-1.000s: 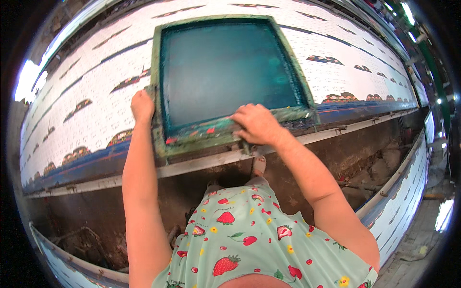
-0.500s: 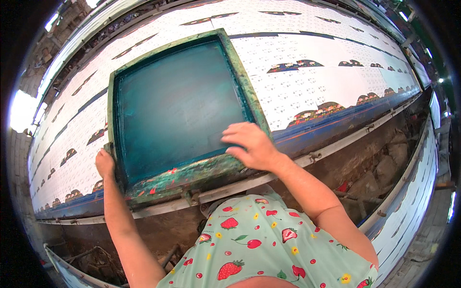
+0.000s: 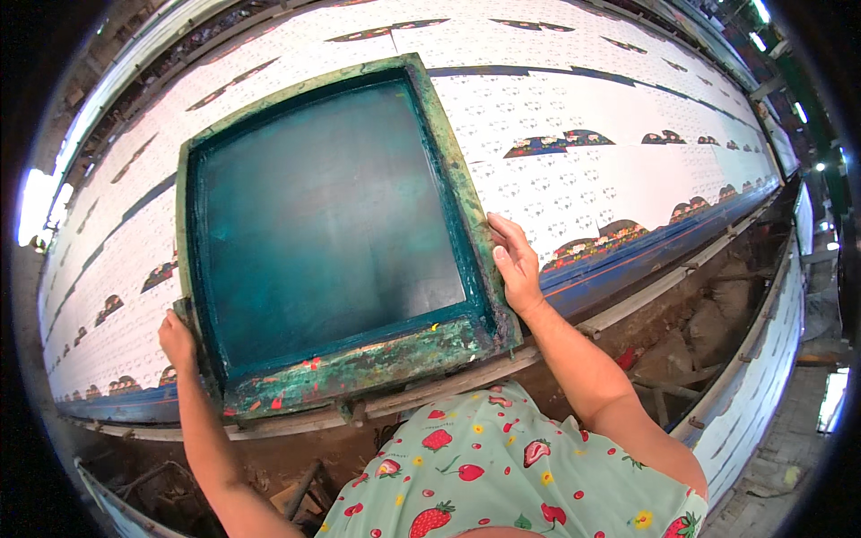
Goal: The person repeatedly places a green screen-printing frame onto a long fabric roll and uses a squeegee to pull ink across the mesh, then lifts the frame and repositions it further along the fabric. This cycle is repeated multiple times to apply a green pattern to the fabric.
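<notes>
A screen printing frame (image 3: 354, 384) lies on the long printing table, its worn green wood flecked with red paint. Dark teal mesh (image 3: 323, 215) fills it, with a thick teal band round the inside and a tiny yellow speck by the near edge. At the near left corner, my left hand (image 3: 178, 341) is closed on the outer side of the frame. My right hand (image 3: 518, 269) holds the opposite side near the lower right corner, thumb and fingers against the wood. Parts of the fingers of both hands are hidden by the frame's edge.
White printed sheets (image 3: 646, 175) with dark, flower-patterned curved edges cover the table beyond and beside the frame. A rail (image 3: 619, 318) with small stops runs along the near edge. Behind me on the right stands another table (image 3: 762, 359) with sheets.
My right hand has moved from over the mesh's lower right corner to the frame's right side and taken hold there. The frame and my left hand sit slightly farther left and lower in view.
</notes>
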### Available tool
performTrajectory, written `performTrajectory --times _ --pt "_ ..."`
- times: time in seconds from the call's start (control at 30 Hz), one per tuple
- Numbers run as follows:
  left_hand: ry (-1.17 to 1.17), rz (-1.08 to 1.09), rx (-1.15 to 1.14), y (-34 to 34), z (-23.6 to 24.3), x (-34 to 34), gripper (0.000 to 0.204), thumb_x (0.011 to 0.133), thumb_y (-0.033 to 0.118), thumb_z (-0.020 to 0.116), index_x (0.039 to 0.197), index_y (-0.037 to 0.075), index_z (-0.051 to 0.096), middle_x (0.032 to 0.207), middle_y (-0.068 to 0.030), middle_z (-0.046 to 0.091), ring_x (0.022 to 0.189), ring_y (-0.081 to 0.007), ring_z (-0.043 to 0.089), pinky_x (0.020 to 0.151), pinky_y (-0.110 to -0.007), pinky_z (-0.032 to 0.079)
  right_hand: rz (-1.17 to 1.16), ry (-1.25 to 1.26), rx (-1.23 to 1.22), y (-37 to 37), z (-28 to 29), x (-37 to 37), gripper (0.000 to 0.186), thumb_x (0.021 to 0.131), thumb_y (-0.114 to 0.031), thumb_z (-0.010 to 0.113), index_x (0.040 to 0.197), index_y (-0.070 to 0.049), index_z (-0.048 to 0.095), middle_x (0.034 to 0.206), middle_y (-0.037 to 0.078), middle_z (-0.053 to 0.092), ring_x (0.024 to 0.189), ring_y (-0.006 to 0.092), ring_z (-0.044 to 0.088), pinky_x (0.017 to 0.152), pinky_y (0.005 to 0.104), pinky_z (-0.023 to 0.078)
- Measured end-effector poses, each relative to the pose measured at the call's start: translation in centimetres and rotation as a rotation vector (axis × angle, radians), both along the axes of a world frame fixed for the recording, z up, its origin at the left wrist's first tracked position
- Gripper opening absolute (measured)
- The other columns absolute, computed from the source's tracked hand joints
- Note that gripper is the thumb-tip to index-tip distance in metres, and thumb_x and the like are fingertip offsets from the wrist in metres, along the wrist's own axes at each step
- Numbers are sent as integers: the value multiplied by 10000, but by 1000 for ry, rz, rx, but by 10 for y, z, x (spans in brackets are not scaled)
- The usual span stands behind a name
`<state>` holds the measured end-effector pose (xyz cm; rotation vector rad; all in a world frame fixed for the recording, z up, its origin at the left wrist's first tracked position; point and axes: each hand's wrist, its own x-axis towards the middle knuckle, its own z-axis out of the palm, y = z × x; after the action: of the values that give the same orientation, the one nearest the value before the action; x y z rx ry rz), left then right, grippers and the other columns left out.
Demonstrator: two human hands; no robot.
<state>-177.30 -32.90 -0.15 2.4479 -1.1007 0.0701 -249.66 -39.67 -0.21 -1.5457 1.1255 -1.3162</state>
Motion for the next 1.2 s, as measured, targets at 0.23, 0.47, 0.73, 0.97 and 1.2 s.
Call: performTrajectory --times 0.23,0.47,0.73,0.97,1.2 --pt "400 -17 -79 -3 6 -2 831 1171 652 471 1011 -93 803 836 -162 754 760 -260 640 775 -455 515 -112 -463 159 5 -9 -5 600 1170 -351 626 1560 99 557 1587 238 611 1477 330 603 1258 469 468" --pt "549 -27 -108 -10 3 6 817 1139 699 514 967 -39 818 785 -64 688 699 -176 568 679 -387 479 76 -605 202 7 55 7 641 1148 -376 668 1588 73 549 1611 231 609 1445 283 626 1241 430 478" --pt "838 35 -181 -13 52 -1 848 1072 809 525 860 43 820 732 -25 685 632 -171 611 634 -357 504 136 -519 195 -23 119 -54 787 1106 -450 711 1653 66 481 1688 184 539 1441 272 609 1246 423 455" --pt "1130 -14 -256 -56 131 -246 817 1035 835 537 852 89 816 790 -63 789 668 -192 720 667 -329 576 133 -34 35 -76 140 -234 681 1092 -416 648 1593 43 595 1584 184 632 1497 256 552 1282 390 381" --pt "1214 -102 -221 -95 162 -473 799 1051 813 535 885 84 817 823 -74 811 704 -213 746 737 -353 601 120 96 139 -124 150 -456 661 1046 -436 650 1548 -6 636 1579 139 608 1523 268 500 1326 415 282"
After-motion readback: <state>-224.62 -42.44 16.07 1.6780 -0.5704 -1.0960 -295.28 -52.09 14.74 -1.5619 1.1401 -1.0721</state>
